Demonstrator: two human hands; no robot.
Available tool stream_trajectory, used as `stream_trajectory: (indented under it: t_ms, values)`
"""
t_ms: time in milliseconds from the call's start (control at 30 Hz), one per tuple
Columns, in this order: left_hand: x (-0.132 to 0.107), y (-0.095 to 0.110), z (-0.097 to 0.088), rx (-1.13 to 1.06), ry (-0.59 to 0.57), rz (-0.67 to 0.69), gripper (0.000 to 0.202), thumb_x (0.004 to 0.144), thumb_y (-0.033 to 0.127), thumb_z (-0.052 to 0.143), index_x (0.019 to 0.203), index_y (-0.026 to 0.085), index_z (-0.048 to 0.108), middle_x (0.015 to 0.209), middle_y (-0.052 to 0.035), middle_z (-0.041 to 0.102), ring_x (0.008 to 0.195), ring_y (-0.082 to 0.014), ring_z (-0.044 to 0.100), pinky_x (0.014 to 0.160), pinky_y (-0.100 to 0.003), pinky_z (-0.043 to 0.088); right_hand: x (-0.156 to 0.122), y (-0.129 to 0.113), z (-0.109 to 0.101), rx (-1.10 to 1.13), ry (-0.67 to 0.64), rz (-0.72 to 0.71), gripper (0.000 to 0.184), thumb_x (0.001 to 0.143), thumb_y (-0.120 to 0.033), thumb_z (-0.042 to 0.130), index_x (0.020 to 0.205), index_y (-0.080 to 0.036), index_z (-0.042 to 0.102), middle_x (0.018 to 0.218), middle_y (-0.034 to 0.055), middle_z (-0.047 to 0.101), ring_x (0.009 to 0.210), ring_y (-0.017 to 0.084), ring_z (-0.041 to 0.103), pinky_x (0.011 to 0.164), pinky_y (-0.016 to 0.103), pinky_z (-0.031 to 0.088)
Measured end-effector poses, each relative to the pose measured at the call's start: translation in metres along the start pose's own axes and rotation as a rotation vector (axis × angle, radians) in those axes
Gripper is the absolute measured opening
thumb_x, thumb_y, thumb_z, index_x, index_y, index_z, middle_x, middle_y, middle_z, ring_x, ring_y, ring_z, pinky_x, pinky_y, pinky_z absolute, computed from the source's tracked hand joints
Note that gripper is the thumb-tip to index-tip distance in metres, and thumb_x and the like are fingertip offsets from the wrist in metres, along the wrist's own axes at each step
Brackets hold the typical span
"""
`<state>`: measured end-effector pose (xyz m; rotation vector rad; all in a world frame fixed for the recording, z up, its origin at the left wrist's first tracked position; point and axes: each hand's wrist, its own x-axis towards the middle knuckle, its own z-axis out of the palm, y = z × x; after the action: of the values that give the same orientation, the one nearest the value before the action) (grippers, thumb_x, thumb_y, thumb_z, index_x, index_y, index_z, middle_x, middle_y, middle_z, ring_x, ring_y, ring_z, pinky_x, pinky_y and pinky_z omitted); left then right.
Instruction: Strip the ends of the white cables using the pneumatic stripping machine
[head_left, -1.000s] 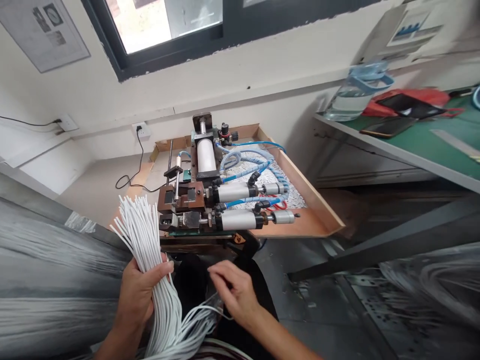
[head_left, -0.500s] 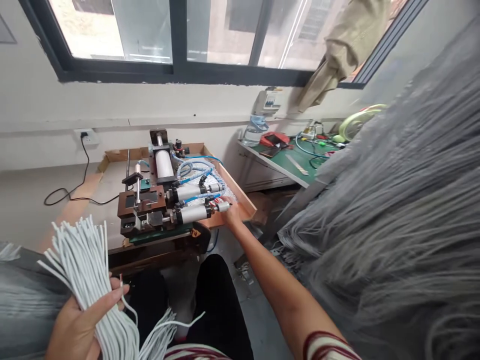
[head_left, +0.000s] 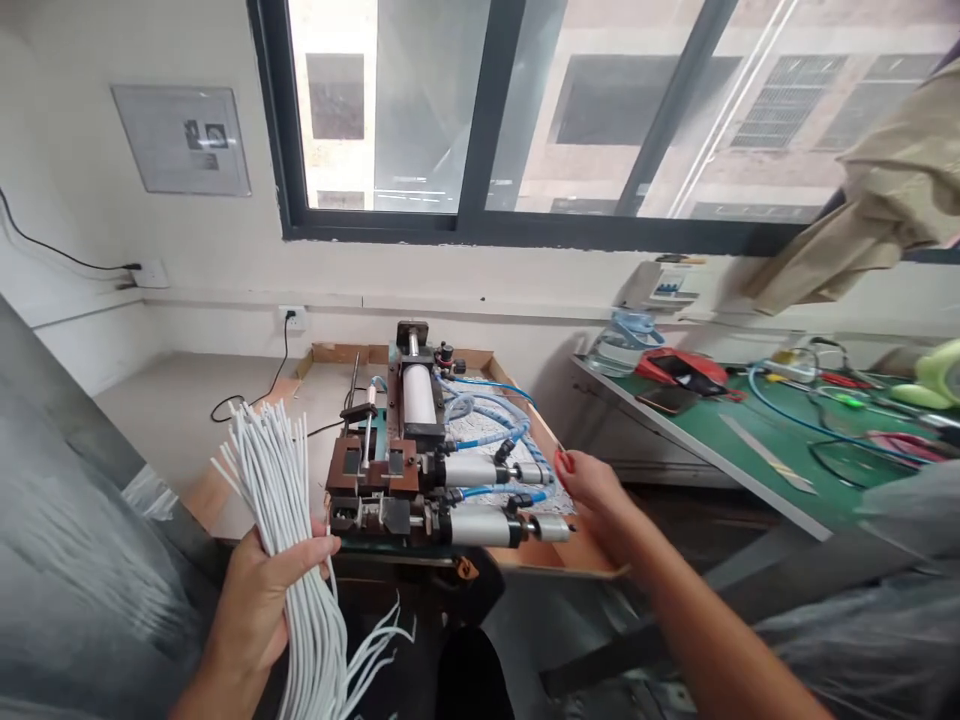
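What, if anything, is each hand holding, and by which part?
The left hand holds a bundle of white wires just below its splayed upper ends. The right hand holds a red object, mostly hidden, so its gripped part cannot be told.

Your left grip point(head_left: 259, 595) is wrapped around a bundle of white wires point(head_left: 281, 500), cut ends upward, beside the machine point(head_left: 418, 395) — your right grip point(head_left: 592, 485) holds a red object point(head_left: 562, 463), perhaps handles, too small to tell — over the wooden tray point(head_left: 589, 550).

Dark-framed window point(head_left: 585, 150) (daylight outside) in white wall point(head_left: 420, 272); green table point(head_left: 701, 428) right.
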<state>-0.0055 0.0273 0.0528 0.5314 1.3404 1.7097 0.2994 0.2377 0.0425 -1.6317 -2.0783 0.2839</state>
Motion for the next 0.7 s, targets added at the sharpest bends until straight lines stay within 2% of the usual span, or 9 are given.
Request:
stream_trajectory:
  t_ms: [67,133,167,267,367,467,567,700]
  values:
    - [0.007,0.003,0.008,-0.002,-0.027,0.011,0.018,0.048,0.014,0.069,0.063,0.015,0.059,0.054,0.0003,0.058,0.046,-0.0114,0.05,0.046,-0.025,0.038,0.003,-0.004,-0.019,-0.014,0.042,0.053,0.022,0.077,-0.026,0.045,0.089,-0.011,0.055,0.074,0.0127,0.058,0.071,0.023,0.054,0.06,0.031,0.039]
    - [0.014,0.007,0.018,0.006,-0.07,0.004,0.017,0.048,0.014,0.069,0.062,0.014,0.059,0.05,0.0013,0.055,0.044,-0.0104,0.047,0.044,-0.024,0.037,-0.004,-0.028,-0.037,0.018,0.044,0.03,0.035,0.072,-0.033,0.05,0.1,-0.013,0.049,0.077,0.0091,0.058,0.069,0.02,0.053,0.06,0.028,0.039]
    - [0.016,0.009,0.022,0.013,-0.089,-0.004,0.016,0.049,0.014,0.069,0.062,0.014,0.059,0.049,0.0017,0.054,0.043,-0.0102,0.047,0.044,-0.024,0.037,-0.011,-0.047,-0.045,0.103,-0.029,-0.041,0.039,0.073,-0.036,0.048,0.104,-0.013,0.045,0.075,0.0069,0.057,0.064,0.018,0.052,0.057,0.027,0.039]
    - [0.023,0.014,0.034,0.027,-0.133,-0.02,0.018,0.05,0.014,0.068,0.066,0.015,0.059,0.051,0.0014,0.056,0.045,-0.0108,0.049,0.046,-0.025,0.038,-0.035,-0.11,-0.055,0.243,-0.353,-0.422,0.053,0.063,-0.041,0.059,0.106,-0.014,0.044,0.078,0.0043,0.054,0.064,0.015,0.049,0.057,0.024,0.038]
    - [0.028,0.018,0.043,0.035,-0.156,-0.009,0.019,0.051,0.014,0.068,0.068,0.015,0.059,0.055,0.0004,0.058,0.048,-0.0117,0.051,0.048,-0.025,0.038,-0.046,-0.154,-0.05,0.204,-0.604,-0.643,0.047,0.059,-0.048,0.06,0.091,-0.015,0.051,0.07,0.001,0.051,0.059,0.012,0.044,0.051,0.021,0.034]
    - [0.032,0.019,0.048,0.047,-0.179,-0.005,0.018,0.051,0.014,0.068,0.067,0.014,0.059,0.054,0.0009,0.058,0.047,-0.0112,0.05,0.048,-0.025,0.038,-0.039,-0.168,-0.038,0.155,-0.686,-0.719,0.045,0.059,-0.055,0.056,0.079,-0.015,0.051,0.061,-0.002,0.044,0.052,0.009,0.037,0.046,0.019,0.028]
    - [0.037,0.02,0.051,0.05,-0.198,0.011,0.017,0.051,0.013,0.067,0.066,0.014,0.059,0.053,0.0018,0.056,0.045,-0.0096,0.048,0.047,-0.024,0.038,-0.029,-0.168,-0.03,0.167,-0.686,-0.742,0.041,0.062,-0.055,0.054,0.073,-0.015,0.05,0.057,-0.0039,0.04,0.049,0.007,0.033,0.044,0.019,0.025]
    - [0.046,0.02,0.054,0.046,-0.236,-0.016,0.016,0.052,0.013,0.067,0.066,0.013,0.058,0.053,0.001,0.056,0.047,-0.0103,0.048,0.047,-0.025,0.038,-0.02,-0.167,-0.026,0.19,-0.659,-0.76,0.033,0.067,-0.048,0.054,0.068,-0.015,0.048,0.055,-0.0053,0.037,0.046,0.005,0.03,0.043,0.018,0.022]
